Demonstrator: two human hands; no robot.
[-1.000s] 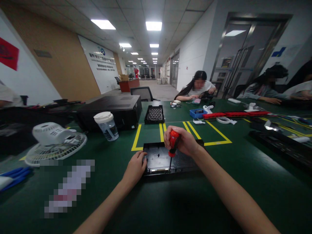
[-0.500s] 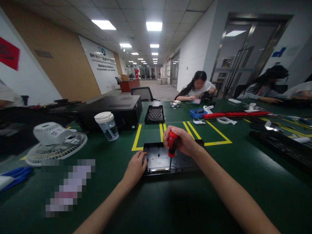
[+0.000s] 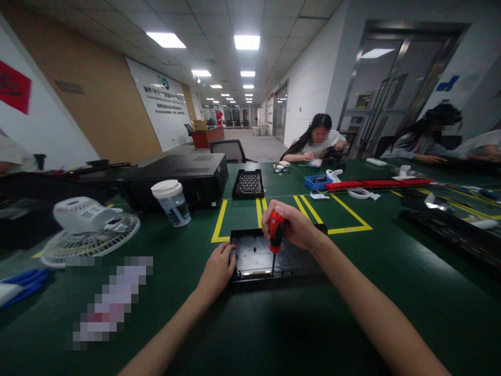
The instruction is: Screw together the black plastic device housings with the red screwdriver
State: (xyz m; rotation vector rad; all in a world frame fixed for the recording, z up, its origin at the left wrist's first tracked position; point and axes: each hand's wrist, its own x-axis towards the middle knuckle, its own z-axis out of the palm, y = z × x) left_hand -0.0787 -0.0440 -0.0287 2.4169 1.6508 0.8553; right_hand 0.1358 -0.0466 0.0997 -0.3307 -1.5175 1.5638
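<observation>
A shallow black panel with a raised rim [image 3: 250, 252] lies on the green table in front of me. My left hand [image 3: 218, 267] grips its left edge, thumb and fingers over the rim. My right hand [image 3: 295, 224] is wrapped round the red and black handle of a screwdriver [image 3: 276, 230]. The screwdriver stands nearly upright, its dark shaft reaching down to the panel's near edge. Whether a screw sits under the tip is too small to make out. The right hand and forearm hide part of the panel's right side.
A lidded cup [image 3: 172, 201], a white fan [image 3: 92, 224] and a large black case [image 3: 183, 177] stand to the left. Beyond the panel are yellow tape lines, a black tray of small parts [image 3: 249, 184] and a blue bin [image 3: 318, 181]. Co-workers sit across and at right.
My right hand and the screwdriver handle have turned slightly, while the shaft stays at the same spot. The left hand and the panel have not visibly moved.
</observation>
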